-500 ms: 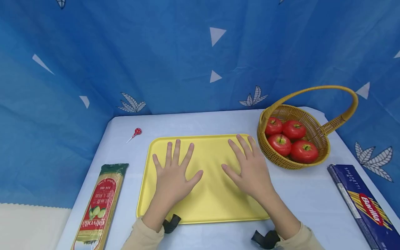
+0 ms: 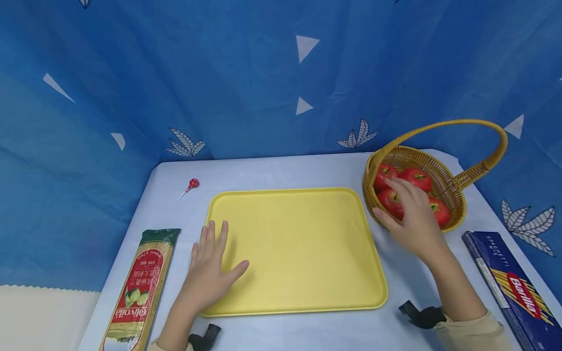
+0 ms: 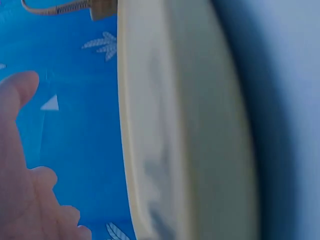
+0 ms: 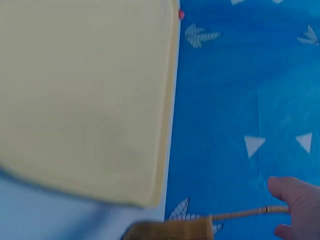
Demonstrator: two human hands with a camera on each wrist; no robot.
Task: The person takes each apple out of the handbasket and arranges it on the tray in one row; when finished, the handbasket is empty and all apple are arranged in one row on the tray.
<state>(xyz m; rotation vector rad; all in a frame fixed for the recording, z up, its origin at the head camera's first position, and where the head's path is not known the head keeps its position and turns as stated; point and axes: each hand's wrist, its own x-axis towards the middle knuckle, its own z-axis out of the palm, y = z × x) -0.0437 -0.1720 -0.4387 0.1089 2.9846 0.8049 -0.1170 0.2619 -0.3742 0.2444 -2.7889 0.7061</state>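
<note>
My right hand [image 2: 414, 219] hovers over the near side of a wicker basket [image 2: 450, 192], its fingers spread and slightly bent above several red apples [image 2: 390, 201]. It partly hides the front apples and grips nothing. Over the left edge of a yellow tray [image 2: 298, 253] is my left hand [image 2: 210, 273], fingers extended and thumb out to the side, holding nothing. In the left wrist view the tray's rim [image 3: 127, 125] stands beside that hand. The right wrist view catches the basket's end [image 4: 170, 230] near my right thumb and fingers.
Left of the tray lies a spaghetti packet [image 2: 142, 287] with a green top. A red lollipop [image 2: 192, 184] lies at the back left. On the right is a blue Barilla spaghetti box [image 2: 509, 287]. A blue curtain [image 2: 246, 87] hangs behind the white table.
My right hand has moved from above the tray to the right, over the basket of apples. My left hand has drawn back toward the tray's left front edge.
</note>
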